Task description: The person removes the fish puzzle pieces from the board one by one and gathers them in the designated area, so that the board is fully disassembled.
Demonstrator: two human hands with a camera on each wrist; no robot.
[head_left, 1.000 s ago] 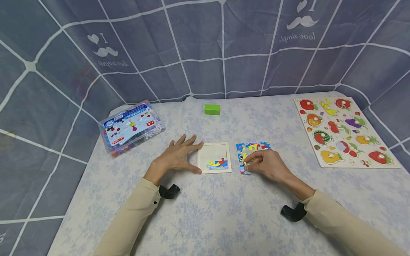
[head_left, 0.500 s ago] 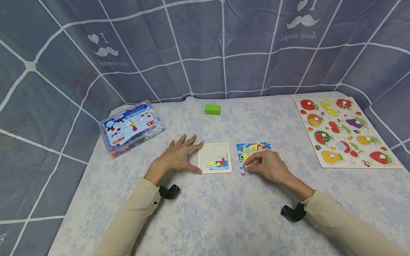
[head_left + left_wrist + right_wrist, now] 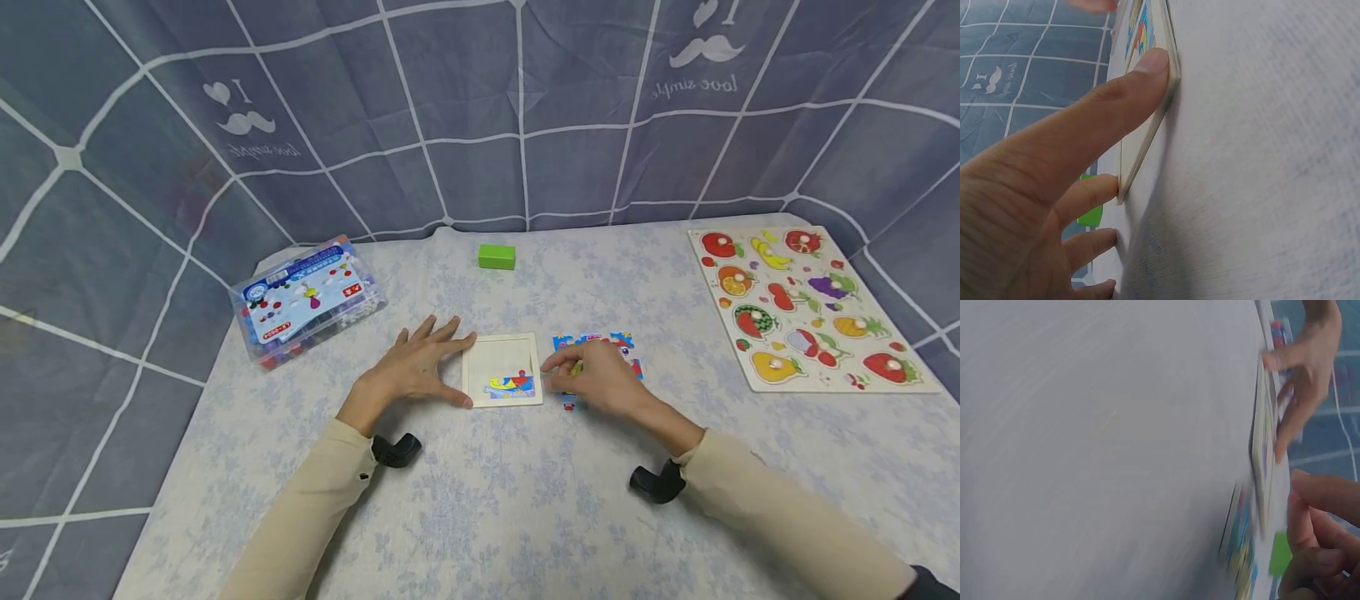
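A small square wooden puzzle tray (image 3: pixel 501 339) lies flat on the table, with several joined puzzle pieces (image 3: pixel 512 384) in its lower right part. My left hand (image 3: pixel 412 364) rests at its left side, fingers spread, thumb (image 3: pixel 1152 60) on the near corner and index fingertip at the far corner. My right hand (image 3: pixel 596 377) hovers just right of the tray, thumb and index finger pinched together on a small puzzle piece, mostly hidden by the fingers. Beneath and behind that hand lie colourful loose puzzle pieces (image 3: pixel 622 340), partly covered by it.
A green block (image 3: pixel 497 257) stands behind the tray. At the back left sits a clear plastic box (image 3: pixel 311 296) with a printed label and coloured contents. A fruit peg-puzzle board (image 3: pixel 813 312) lies at the right. Grey-blue checked cloth (image 3: pixel 480 108) hangs behind the patterned tablecloth (image 3: pixel 480 517).
My right hand has lifted from the loose pieces and moved left, to the tray's right edge, with its fingertips pinched. My left hand and the tray have stayed in place.
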